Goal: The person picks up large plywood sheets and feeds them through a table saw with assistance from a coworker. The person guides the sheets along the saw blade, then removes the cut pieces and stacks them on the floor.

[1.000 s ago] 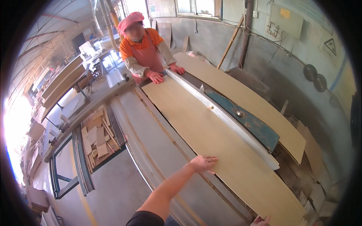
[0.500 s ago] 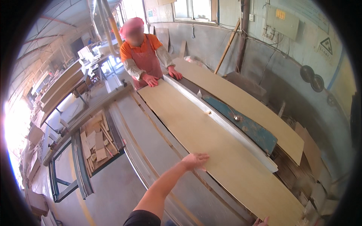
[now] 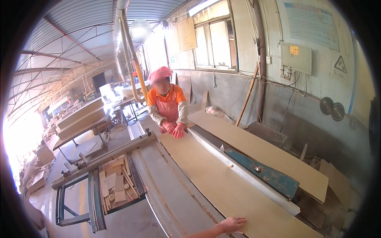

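Observation:
A long pale wooden panel (image 3: 206, 174) lies flat on the grey table of a panel saw (image 3: 170, 190), running from the far middle toward the lower right. On its near-left edge rests my left hand (image 3: 233, 225), fingers stretched out flat over the surface and gripping nothing. My right hand is out of view. At the panel's far end, a co-worker in red gloves (image 3: 178, 131) has both hands on the board. Along the panel's right side runs a straight metal fence (image 3: 254, 182).
Right of the fence are a blue-green metal guard (image 3: 264, 170) and a second long panel (image 3: 262, 146). At left, a frame holds wood offcuts (image 3: 119, 184). Stacked boards (image 3: 81, 119) stand farther back. A slanting wooden pole (image 3: 247, 95) leans on the wall.
The view has tilted up, so things sit lower in it. The co-worker's hands have come together at the panel's end. My right hand has dropped out of view.

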### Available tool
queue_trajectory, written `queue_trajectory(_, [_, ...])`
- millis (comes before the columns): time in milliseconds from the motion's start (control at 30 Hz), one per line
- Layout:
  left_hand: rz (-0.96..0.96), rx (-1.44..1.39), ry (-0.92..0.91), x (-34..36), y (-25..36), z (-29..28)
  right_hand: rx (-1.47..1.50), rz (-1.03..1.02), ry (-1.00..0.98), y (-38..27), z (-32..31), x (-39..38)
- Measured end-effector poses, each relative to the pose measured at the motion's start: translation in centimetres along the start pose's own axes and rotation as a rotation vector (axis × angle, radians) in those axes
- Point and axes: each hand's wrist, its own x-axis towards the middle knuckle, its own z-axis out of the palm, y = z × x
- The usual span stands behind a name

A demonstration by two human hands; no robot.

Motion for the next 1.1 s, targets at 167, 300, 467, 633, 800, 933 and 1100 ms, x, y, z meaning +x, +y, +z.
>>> queue_trajectory(167, [0.036, 0.062, 0.031, -1.1, -1.6, -3.0, -0.001, 0.014, -0.03, 0.7, -1.9, 0.7])
queue_trajectory(300, [0.032, 0.062, 0.077, -1.3, -2.3, -3.0, 0.008, -0.003, -0.094, 2.1, -5.9, 3.2])
queue_trajectory(467, [0.023, 0.003, 0.088, -2.6, -3.1, -3.3, 0.109, 0.046, 0.126, -1.6, -9.4, 3.7])
queue_trajectory(633, [0.026, 0.025, 0.069, -2.4, -4.5, -3.7, 0.021, -0.042, 0.173, -3.5, -6.7, -0.2])
queue_trajectory(800, [-0.076, -0.046, 0.002, -3.5, -4.7, -4.0, -0.015, -0.075, 0.143, -2.1, -4.2, -1.2])
queue_trajectory(933, [-0.041, -0.044, 0.018, -2.7, -2.1, 0.7, 0.007, -0.048, 0.069, 0.4, -1.9, -0.9])
queue_trajectory(1100, [0.201, -0.016, 0.127, -0.3, 1.9, 4.8, -0.065, -0.081, -0.012, 1.9, -0.8, -1.1])
